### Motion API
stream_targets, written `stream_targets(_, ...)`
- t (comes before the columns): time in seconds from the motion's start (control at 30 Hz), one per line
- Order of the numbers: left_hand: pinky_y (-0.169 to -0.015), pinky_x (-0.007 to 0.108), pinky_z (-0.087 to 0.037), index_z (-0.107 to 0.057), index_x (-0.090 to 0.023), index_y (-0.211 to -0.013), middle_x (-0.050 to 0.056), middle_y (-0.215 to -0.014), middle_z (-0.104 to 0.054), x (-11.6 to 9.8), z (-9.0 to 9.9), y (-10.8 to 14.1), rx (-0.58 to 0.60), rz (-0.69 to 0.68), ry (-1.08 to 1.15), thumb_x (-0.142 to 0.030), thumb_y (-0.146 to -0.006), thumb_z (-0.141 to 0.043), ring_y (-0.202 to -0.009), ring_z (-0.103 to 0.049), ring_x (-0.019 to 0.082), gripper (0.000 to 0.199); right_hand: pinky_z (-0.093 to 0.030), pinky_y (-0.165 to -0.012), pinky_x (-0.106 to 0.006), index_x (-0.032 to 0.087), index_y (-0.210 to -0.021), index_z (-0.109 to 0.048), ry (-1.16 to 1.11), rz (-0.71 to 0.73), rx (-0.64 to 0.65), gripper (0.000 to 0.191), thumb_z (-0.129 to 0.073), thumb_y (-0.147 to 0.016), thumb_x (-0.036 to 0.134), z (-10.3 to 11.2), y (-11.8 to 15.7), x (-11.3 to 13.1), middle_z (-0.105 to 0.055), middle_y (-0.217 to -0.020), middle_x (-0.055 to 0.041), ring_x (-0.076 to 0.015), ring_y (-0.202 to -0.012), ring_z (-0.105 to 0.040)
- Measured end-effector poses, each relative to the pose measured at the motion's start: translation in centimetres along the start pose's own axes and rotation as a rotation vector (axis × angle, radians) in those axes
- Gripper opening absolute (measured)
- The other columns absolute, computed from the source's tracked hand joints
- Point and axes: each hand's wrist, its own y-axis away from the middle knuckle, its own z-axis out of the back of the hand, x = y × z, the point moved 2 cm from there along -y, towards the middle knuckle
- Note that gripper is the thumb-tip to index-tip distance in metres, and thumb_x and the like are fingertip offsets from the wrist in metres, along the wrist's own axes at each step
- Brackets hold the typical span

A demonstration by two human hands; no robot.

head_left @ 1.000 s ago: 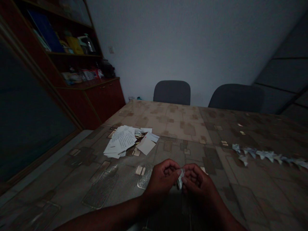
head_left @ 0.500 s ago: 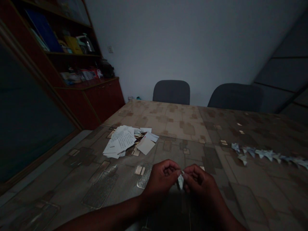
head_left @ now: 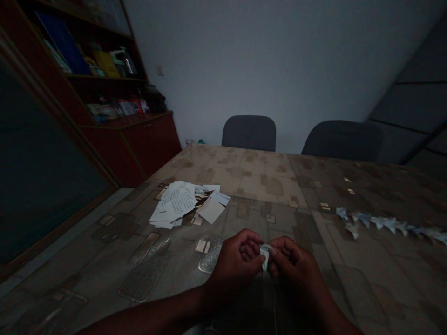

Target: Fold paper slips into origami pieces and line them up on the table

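A small piece of pale folded paper (head_left: 265, 257) is pinched between my two hands, low in the middle of the view and over the near part of the table. My left hand (head_left: 238, 260) grips it from the left with thumb and curled fingers. From the right, my right hand (head_left: 292, 261) holds its upper part in a pinch. Loose printed sheets and blank slips (head_left: 178, 202) lie in a pile to the left, beyond my left hand. At the right, several small folded paper shapes (head_left: 387, 224) stretch in a row.
The table (head_left: 244, 174) has a patterned cover. Two grey chairs (head_left: 248, 132) stand at its far edge, against a pale wall. A red-brown cabinet (head_left: 150, 144) with shelves of bottles, boxes and folders is at the left.
The paper between my fingertips has turned and shows a broader pale face, with a curved upper edge. My fingers have shifted slightly around it.
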Motion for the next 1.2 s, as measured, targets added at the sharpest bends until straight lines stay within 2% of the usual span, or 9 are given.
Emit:
stream_targets(0.2,-0.052,0.02,-0.033,-0.058,-0.013,-0.077,-0.005,-0.06,-0.048,0.4,0.4,-0.3,0.008,0.002,0.02,-0.024,-0.075,-0.064,-0.056,-0.042,0.01,0.013,-0.037,-0.05,-0.024,0.018,-0.073,-0.061,0.078,0.016,-0.009,0.029,-0.063,-0.079,0.046,0.0,0.3,0.2,-0.056,-0.056,0.0019,-0.0143,-0.052,-0.052)
stream_targets(0.47,-0.056,0.022,-0.035,-0.059,-0.014,-0.077,-0.001,-0.064,-0.054,1.0,0.9,-0.6,0.031,-0.046,-0.065,-0.028,-0.081,-0.06,-0.061,-0.048,0.013,0.015,-0.035,-0.05,-0.024,0.019,-0.074,-0.06,0.182,0.057,0.062,0.027,-0.055,-0.084,0.043,0.3,-0.1,0.1,-0.055,-0.056,0.0027,-0.0145,-0.052,-0.051)
stream_targets(0.63,-0.059,0.022,-0.034,-0.059,-0.014,-0.074,-0.001,-0.067,-0.052,0.3,1.0,-0.1,0.041,-0.158,-0.148,-0.025,-0.084,-0.055,-0.065,-0.047,0.013,0.015,-0.036,-0.053,-0.024,0.019,-0.077,-0.061,0.355,0.139,0.036,0.021,-0.054,-0.084,0.037,0.0,0.0,0.6,-0.057,-0.062,0.0018,-0.0153,-0.058,-0.052)
stream_targets(0.73,-0.06,0.022,-0.034,-0.06,-0.014,-0.074,-0.002,-0.068,-0.051,-0.1,1.0,0.0,0.05,-0.2,-0.196,-0.023,-0.084,-0.054,-0.065,-0.047,0.013,0.015,-0.036,-0.054,-0.025,0.019,-0.075,-0.061,0.413,0.166,0.037,0.024,-0.05,-0.086,0.038,0.1,0.0,0.5,-0.055,-0.061,0.002,-0.0154,-0.057,-0.051)
stream_targets(1.03,-0.059,0.022,-0.036,-0.064,-0.013,-0.075,0.0,-0.071,-0.052,-0.1,1.0,-0.3,0.019,-0.22,-0.249,-0.022,-0.08,-0.062,-0.064,-0.049,0.013,0.011,-0.038,-0.055,-0.025,0.02,-0.074,-0.062,0.37,0.161,0.043,0.028,-0.05,-0.087,0.041,0.4,0.2,0.5,-0.056,-0.062,0.0015,-0.0157,-0.059,-0.051)
stream_targets(1.2,-0.066,0.024,-0.036,-0.063,-0.014,-0.076,0.001,-0.075,-0.054,-0.2,1.2,-0.2,0.065,-0.288,-0.261,-0.022,-0.087,-0.053,-0.073,-0.052,0.015,0.017,-0.037,-0.054,-0.024,0.019,-0.072,-0.062,0.379,0.165,0.052,0.03,-0.049,-0.087,0.041,0.3,0.2,0.4,-0.055,-0.06,0.0014,-0.0155,-0.057,-0.051)
